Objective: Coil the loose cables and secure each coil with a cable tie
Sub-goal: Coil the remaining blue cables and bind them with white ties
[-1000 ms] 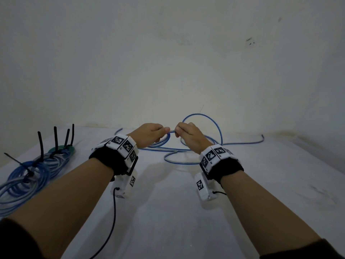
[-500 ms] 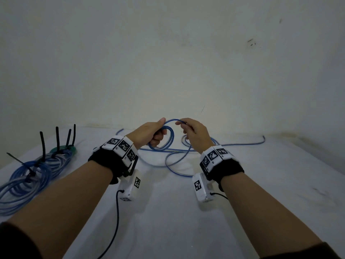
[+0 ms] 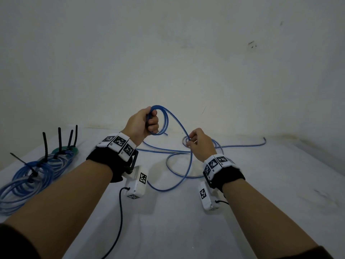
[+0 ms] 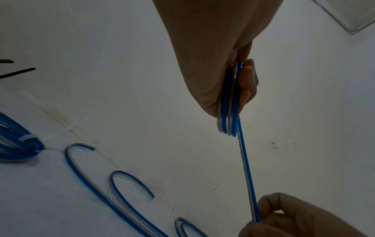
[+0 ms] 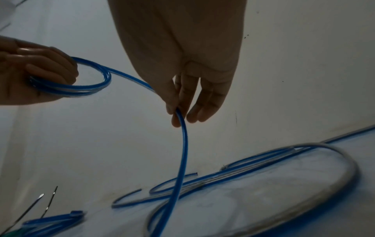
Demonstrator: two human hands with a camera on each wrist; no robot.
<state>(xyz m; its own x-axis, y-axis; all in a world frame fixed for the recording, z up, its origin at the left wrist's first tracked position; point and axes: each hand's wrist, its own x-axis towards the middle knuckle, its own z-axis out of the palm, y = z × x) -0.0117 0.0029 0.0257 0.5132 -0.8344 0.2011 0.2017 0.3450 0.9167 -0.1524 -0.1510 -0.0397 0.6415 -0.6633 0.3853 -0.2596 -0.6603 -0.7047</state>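
Left hand (image 3: 147, 124), raised above the table, with fingers curled round a small coil of thin blue plastic-sheathed cable (image 3: 162, 122), a few turns gathered in the fist. Right hand (image 3: 199, 144), lower and to the right, pinching the running strand of the same cable between thumb and fingertips (image 5: 176, 119); from there it drops to the loose remainder lying in overlapping loops (image 3: 186, 161) on the table, its tail trailing off to the right along the wall.

Likely faults, largest first: the crossing loops on the table may snag and pull into a knot as slack is drawn up; the springy turns may fan out of the left fist if its hold eases; a twisted strand would make uneven turns, awkward to tie.

Setting: plain off-white wall (image 3: 186, 53), scuffed in places, meeting a white matte tabletop (image 3: 280, 184) in a dim corner. At far left, finished blue cable coils (image 3: 28, 180) bound with black plastic cable ties (image 3: 45, 144), tails upright.
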